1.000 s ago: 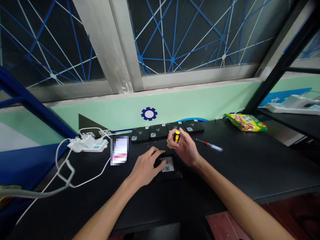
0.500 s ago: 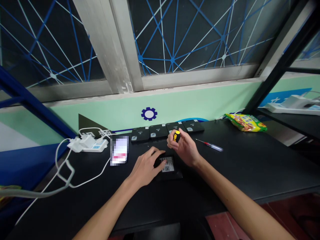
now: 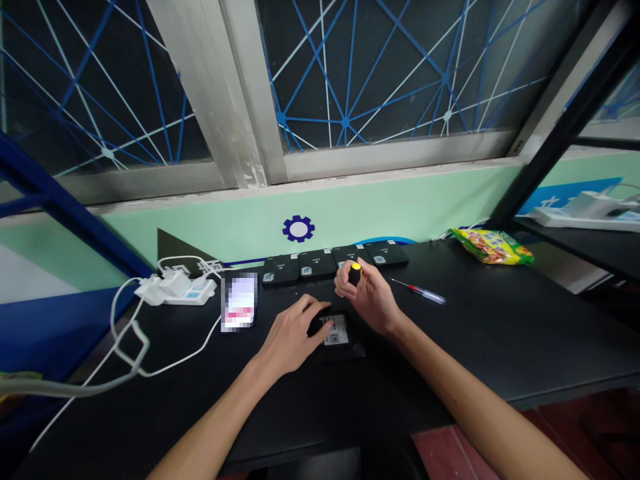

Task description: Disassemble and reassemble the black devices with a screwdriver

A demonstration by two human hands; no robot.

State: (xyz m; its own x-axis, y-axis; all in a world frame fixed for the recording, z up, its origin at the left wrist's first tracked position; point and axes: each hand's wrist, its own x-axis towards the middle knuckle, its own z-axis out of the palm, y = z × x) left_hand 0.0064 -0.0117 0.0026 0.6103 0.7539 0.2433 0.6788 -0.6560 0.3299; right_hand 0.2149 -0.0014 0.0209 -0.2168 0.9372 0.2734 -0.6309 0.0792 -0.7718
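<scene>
A flat black device (image 3: 356, 351) with a white printed label (image 3: 335, 329) lies on the desk in front of me. My left hand (image 3: 295, 331) rests over its left side, fingers spread, with the thumb on the label and the index finger stretched along the far edge. My right hand (image 3: 367, 293) is closed around a short black screwdriver handle with a yellow end (image 3: 355, 272), held upright above the far right part of the device. Its shaft and tip are hidden behind my hand. A second screwdriver (image 3: 427, 295), with a clear handle and red collar, lies to the right.
Several similar black devices (image 3: 281, 269) stand in a row along the wall. A phone (image 3: 239, 302) lies left of my left hand, near a white power strip (image 3: 187, 291) and its cables (image 3: 173, 370). At the back right is a yellow-green snack bag (image 3: 493, 246).
The screwdriver handle has turned in my right hand: a yellow patch on its side showed before, and black shows there now. My left hand and the device have stayed put.
</scene>
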